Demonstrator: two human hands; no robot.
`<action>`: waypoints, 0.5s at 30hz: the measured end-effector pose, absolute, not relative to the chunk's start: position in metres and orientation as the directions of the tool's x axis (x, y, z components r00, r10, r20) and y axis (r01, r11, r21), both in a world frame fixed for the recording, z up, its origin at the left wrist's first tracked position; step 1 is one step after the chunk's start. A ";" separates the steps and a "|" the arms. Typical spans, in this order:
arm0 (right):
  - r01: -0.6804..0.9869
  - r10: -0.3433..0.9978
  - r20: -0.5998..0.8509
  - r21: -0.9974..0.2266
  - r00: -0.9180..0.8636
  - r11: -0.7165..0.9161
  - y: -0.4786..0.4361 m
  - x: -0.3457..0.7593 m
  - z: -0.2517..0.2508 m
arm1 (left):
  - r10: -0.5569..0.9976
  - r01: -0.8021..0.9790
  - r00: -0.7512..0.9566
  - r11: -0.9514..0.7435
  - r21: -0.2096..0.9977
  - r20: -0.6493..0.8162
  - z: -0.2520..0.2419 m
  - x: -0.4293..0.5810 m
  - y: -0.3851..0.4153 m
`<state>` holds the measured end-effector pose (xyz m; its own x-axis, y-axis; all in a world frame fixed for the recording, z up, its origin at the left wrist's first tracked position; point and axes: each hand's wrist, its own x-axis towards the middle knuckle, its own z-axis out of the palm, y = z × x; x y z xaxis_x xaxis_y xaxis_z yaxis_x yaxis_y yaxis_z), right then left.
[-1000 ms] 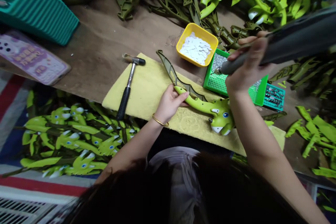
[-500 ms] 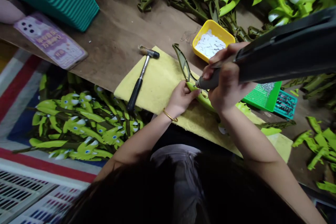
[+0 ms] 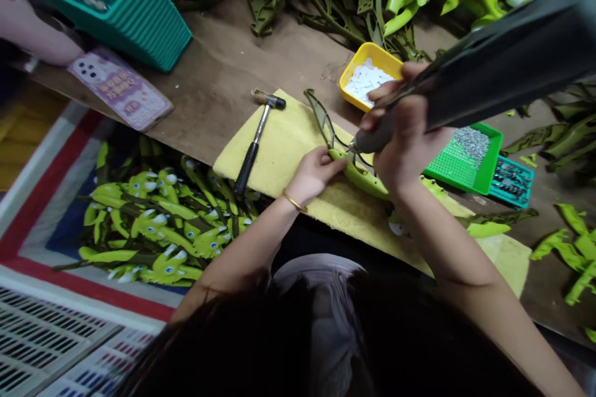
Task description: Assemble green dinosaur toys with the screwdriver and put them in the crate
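My left hand (image 3: 315, 175) pinches the upper left end of a light green plastic piece (image 3: 365, 181), which lies over a yellow cloth (image 3: 279, 142). An olive curved part (image 3: 321, 115) sticks up behind that end. My right hand (image 3: 405, 136) is wrapped round a dark power screwdriver (image 3: 498, 62), held at a slant from the upper right. Its tip is at the green piece, close to my left fingertips. A hammer (image 3: 254, 142) with a black handle rests on the cloth to the left.
Beyond the hands are a yellow tub (image 3: 372, 68) of white pieces and a green tray (image 3: 465, 158) of screws. Stacked teal baskets (image 3: 153, 25) and a phone (image 3: 121, 88) stand left. Finished-looking green figures (image 3: 158, 223) fill a crate below. Olive parts (image 3: 326, 6) line the back.
The view has shifted, so the table things appear further right. My left thumb and fingers have drawn slightly back along the green piece's end. The screwdriver stays in my right hand.
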<state>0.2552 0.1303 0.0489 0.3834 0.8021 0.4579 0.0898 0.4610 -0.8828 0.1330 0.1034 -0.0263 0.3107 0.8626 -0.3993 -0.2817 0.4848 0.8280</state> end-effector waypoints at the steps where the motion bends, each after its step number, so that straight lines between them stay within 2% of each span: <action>1: 0.058 0.744 0.509 -0.840 0.434 0.540 0.131 0.264 0.057 | 0.889 -0.244 0.254 0.439 0.865 -0.380 -0.021 0.126 0.104; 3: 0.098 0.609 0.569 -0.770 0.553 0.630 0.132 0.288 0.070 | 0.945 -0.195 0.129 0.322 0.926 -0.301 -0.006 0.119 0.107; 4: 0.159 0.560 0.568 -0.773 0.602 0.614 0.132 0.303 0.073 | 0.961 -0.183 0.111 0.269 0.945 -0.252 0.002 0.123 0.109; 5: 0.215 0.511 0.565 -0.779 0.648 0.588 0.132 0.318 0.075 | 0.968 -0.171 0.154 0.221 0.960 -0.196 0.012 0.132 0.112; 7: 0.275 0.442 0.562 -0.782 0.699 0.559 0.130 0.349 0.072 | 0.930 -0.115 0.368 0.060 0.992 -0.014 0.029 0.160 0.116; 9: 0.310 0.406 0.572 -0.776 0.713 0.549 0.125 0.377 0.065 | 0.800 0.007 0.558 -0.271 0.962 0.221 0.043 0.192 0.117; 10: 0.332 0.387 0.579 -0.773 0.718 0.541 0.122 0.389 0.061 | 0.721 0.093 0.630 -0.440 0.893 0.290 0.047 0.204 0.115; 12: 0.379 0.362 0.584 -0.780 0.726 0.499 0.113 0.408 0.055 | 0.593 0.284 0.762 -0.668 0.688 0.261 0.048 0.218 0.111; 15: 0.413 0.399 0.565 -0.815 0.722 0.406 0.097 0.421 0.051 | 0.455 0.432 0.889 -0.804 0.409 -0.044 0.036 0.217 0.107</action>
<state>0.4214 0.0969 0.0513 0.7224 0.3990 0.5647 0.4132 0.4057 -0.8153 0.2174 0.1071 0.0358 0.8893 0.4553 -0.0435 0.4316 -0.8038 0.4094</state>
